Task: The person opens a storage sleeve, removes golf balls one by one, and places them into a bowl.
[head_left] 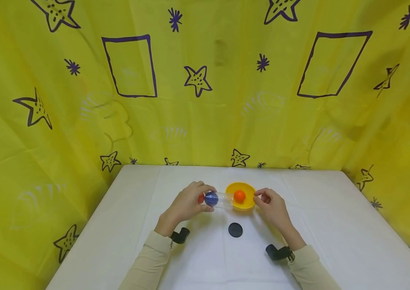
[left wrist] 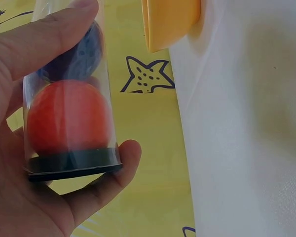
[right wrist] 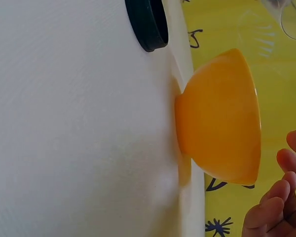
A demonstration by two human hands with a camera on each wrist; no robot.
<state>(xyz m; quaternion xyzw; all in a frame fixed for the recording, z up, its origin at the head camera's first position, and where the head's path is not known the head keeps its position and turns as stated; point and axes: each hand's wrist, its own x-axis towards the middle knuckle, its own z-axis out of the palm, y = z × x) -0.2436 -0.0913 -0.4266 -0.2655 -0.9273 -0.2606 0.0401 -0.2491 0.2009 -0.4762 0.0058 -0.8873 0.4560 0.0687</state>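
Observation:
My left hand [head_left: 189,201] grips a clear plastic tube [head_left: 225,200], held sideways with its mouth towards the yellow bowl [head_left: 247,203]. Inside the tube, a blue ball [left wrist: 84,57] sits beside a red-orange ball [left wrist: 69,118], which rests against the dark end cap [left wrist: 74,165]. An orange ball [head_left: 239,196] shows within the bowl's outline in the head view; the bowl's wall hides it in the right wrist view. By the bowl's right rim is my right hand [head_left: 273,206], fingers loosely bent and holding nothing.
A black round lid [head_left: 235,230] lies on the white table [head_left: 205,257], on the near side of the bowl. Behind the table hangs a yellow curtain [head_left: 226,112] with drawn stars. Each wrist carries a small black camera [head_left: 180,235].

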